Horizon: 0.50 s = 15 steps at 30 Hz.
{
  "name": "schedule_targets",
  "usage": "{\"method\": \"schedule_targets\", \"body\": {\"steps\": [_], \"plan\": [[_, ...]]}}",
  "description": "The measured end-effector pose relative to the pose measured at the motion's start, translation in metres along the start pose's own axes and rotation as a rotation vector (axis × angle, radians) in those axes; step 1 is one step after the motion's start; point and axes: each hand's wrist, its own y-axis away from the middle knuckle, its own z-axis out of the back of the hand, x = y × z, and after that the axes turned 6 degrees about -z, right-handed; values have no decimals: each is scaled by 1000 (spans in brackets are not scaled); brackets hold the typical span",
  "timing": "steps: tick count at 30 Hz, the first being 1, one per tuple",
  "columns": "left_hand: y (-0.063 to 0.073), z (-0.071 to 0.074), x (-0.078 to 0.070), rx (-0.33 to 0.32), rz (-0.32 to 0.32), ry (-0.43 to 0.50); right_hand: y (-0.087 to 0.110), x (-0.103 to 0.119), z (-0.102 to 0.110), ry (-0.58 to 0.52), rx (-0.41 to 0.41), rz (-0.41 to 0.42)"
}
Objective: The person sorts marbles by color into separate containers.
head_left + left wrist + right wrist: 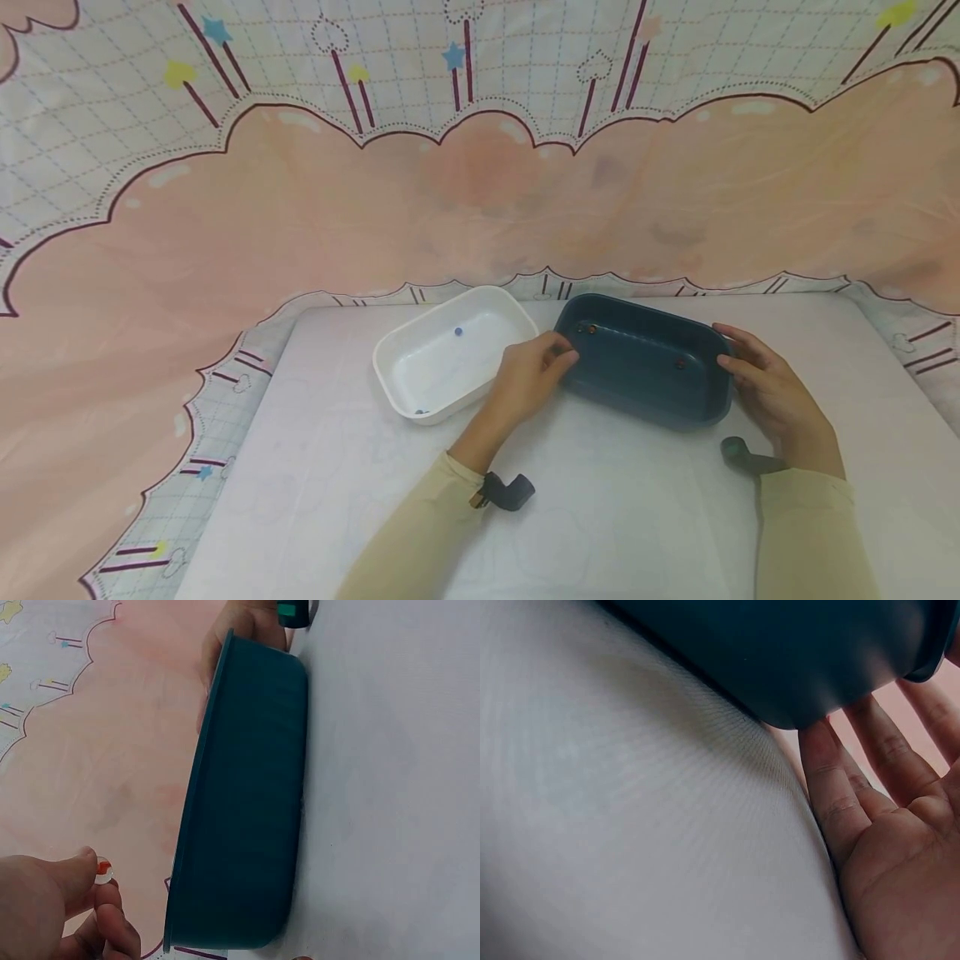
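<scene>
A clear marble with an orange swirl is pinched between the thumb and fingers of my left hand. That hand hovers at the near left corner of the dark blue tray. On the tray's right end, my right hand grips the rim, thumb over the edge. In the right wrist view its fingertips touch the tray's outer wall. Inside the blue tray lie a few small orange-brown marbles, one at the left and a reddish marble at the right.
Left of the blue tray stands a white tray holding a blue marble and another small marble at its near corner. Both trays sit on a white-covered table. A patterned peach curtain hangs behind.
</scene>
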Motion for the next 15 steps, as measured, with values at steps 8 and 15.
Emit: {"method": "schedule_targets", "body": {"steps": [8, 15], "plan": [[-3, -2, -1, 5, 3, 25, 1, 0, 0, -12, 8, 4], [-3, -2, -1, -1, -4, 23, -1, -3, 1, -37, 20, 20]]}}
